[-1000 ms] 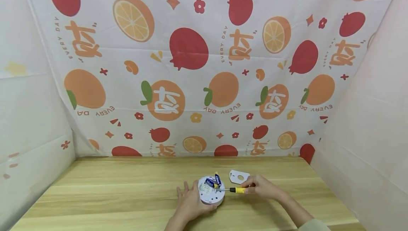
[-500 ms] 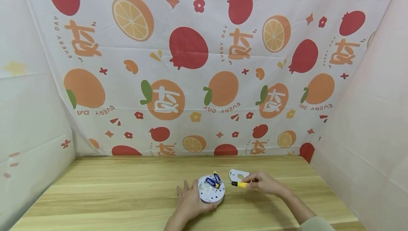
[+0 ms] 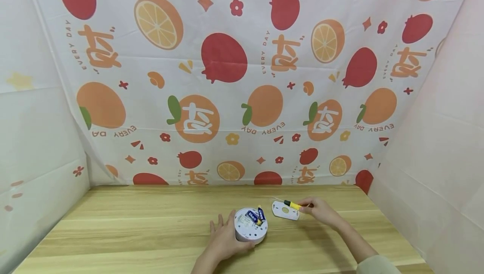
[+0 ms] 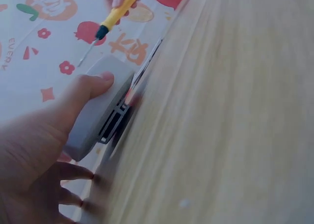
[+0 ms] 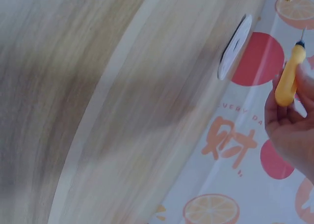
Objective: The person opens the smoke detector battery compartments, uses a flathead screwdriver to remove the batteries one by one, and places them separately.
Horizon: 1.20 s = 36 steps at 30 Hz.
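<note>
My left hand (image 3: 224, 240) holds a round white smoke detector (image 3: 247, 236) on the table, thumb on its near side and fingers along its left. Two blue-and-yellow batteries (image 3: 252, 216) lie on its upturned face, one standing out past the rim. In the left wrist view the thumb presses the white casing (image 4: 86, 121), with a dark slotted part low on its side. My right hand (image 3: 319, 212) grips the yellow handle of a screwdriver (image 5: 290, 76), raised above a white mounting plate (image 3: 280, 212). The screwdriver's thin shaft points left, apart from the detector.
The mounting plate, with a round hole in its middle, lies on the wooden table (image 3: 151, 223) right of the detector. A fruit-printed cloth (image 3: 227, 152) hangs behind the table's far edge, and pale cloth walls (image 3: 419, 160) stand at both sides.
The screwdriver has left the batteries, moving right and up with my right hand until it is over the plate. The batteries have shifted slightly; my left hand stays on the detector.
</note>
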Tool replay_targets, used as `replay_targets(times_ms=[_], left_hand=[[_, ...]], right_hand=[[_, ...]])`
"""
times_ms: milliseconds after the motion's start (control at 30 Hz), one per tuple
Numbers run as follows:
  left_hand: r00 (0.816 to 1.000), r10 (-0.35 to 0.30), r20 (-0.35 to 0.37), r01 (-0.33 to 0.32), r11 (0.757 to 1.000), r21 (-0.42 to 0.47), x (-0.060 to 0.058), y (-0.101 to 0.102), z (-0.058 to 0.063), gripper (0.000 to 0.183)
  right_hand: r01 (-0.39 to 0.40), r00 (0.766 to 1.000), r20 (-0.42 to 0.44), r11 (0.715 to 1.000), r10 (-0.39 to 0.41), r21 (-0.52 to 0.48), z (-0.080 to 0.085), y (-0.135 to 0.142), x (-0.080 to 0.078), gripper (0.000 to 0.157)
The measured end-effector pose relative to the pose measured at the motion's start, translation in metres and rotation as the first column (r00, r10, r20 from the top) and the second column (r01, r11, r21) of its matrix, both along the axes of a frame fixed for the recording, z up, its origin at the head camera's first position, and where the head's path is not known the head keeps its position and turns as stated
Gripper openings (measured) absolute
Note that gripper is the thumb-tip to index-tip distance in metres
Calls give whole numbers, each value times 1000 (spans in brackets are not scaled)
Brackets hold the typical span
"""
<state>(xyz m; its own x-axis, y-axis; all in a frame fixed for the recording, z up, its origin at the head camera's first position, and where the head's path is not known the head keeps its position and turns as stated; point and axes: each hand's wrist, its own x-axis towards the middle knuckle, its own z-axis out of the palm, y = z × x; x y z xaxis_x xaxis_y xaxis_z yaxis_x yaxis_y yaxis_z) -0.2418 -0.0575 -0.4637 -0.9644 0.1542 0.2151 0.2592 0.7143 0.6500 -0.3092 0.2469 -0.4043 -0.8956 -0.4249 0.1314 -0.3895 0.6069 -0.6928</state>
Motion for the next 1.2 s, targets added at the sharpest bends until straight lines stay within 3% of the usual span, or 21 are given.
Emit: replay_targets(times_ms=[167, 267, 400, 667, 833, 933, 1033, 1133, 1200], left_hand=[[999, -30, 13, 30, 1000, -1, -2, -5, 0, 105], [999, -37, 24, 37, 999, 2, -2, -5, 1, 104], [999, -42, 23, 42, 999, 3, -1, -5, 1, 109], [999, -29, 35, 28, 999, 15, 0, -3, 3, 111], [999, -35, 29, 35, 999, 23, 0, -4, 2, 107], [999, -37, 27, 36, 999, 23, 0, -5, 2, 104], [999, -37, 24, 36, 999, 22, 0, -5, 3, 104], [999, -35, 23, 34, 999, 24, 1, -4, 4, 106], [999, -31, 24, 30, 999, 28, 1, -4, 4, 108]], right_hand=[[177, 980, -103, 983, -173, 38, -4, 6, -5, 16], [295, 947, -158, 951, -279, 88, -8, 10, -7, 15], [399, 907, -213, 904, -364, 151, -16, 16, -10, 13], [466, 871, -294, 852, -395, 238, -35, 29, -15, 15], [469, 875, -275, 837, -398, 281, -40, 30, -18, 17], [458, 881, -293, 828, -372, 325, -40, 28, -17, 21], [435, 871, -396, 832, -292, 343, -36, 17, -15, 21], [339, 824, -556, 879, -107, 334, -30, 1, -14, 23], [218, 762, -644, 911, 65, 350, -23, -12, -14, 27]])
